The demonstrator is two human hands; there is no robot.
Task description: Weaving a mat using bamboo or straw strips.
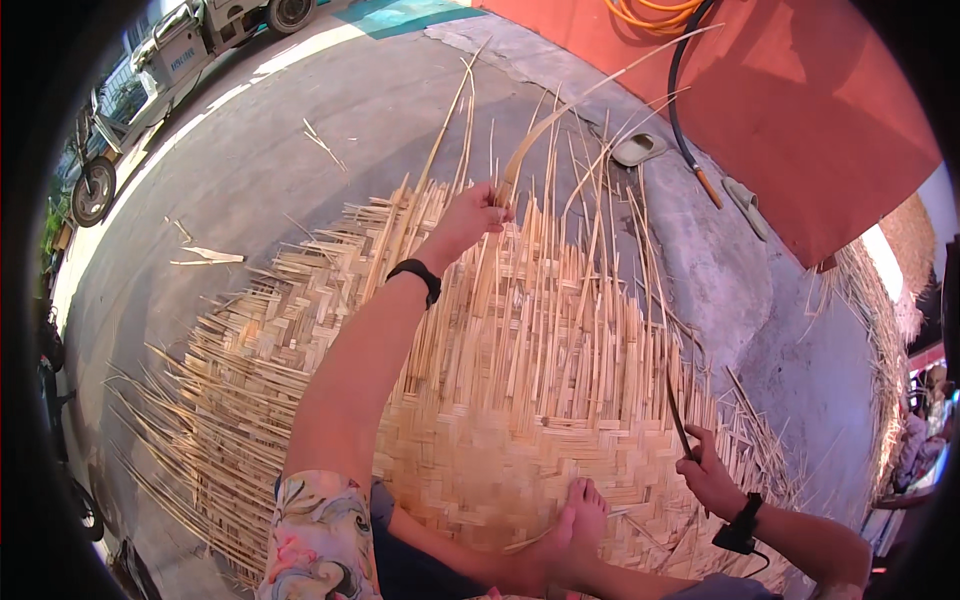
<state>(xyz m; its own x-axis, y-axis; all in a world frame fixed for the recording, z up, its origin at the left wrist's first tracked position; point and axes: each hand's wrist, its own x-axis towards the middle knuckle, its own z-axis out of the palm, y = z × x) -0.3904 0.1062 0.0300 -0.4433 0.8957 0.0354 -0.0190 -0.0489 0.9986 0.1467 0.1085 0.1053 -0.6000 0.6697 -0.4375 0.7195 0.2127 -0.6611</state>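
A large woven bamboo mat [468, 465] lies on the ground under me, with long loose strips sticking out along its far and left edges. At the mat's far edge my left hand [476, 218] is closed around a pale bamboo strip [537, 132], which arches up and to the right beyond the fingers. Lower on the right, my right hand [712, 474] grips the near end of a thin, dark, slightly curved strip or tool [674, 400]; its exact kind cannot be made out. My bare foot [582, 515] rests on the mat's tightly woven middle.
Loose bamboo pieces [208, 257] lie on the concrete at left. Slippers [638, 150] and a black hose with an orange end [708, 187] are near the red wall [820, 110]. A three-wheeled vehicle [175, 60] stands at the far left, a straw heap [885, 330] at right.
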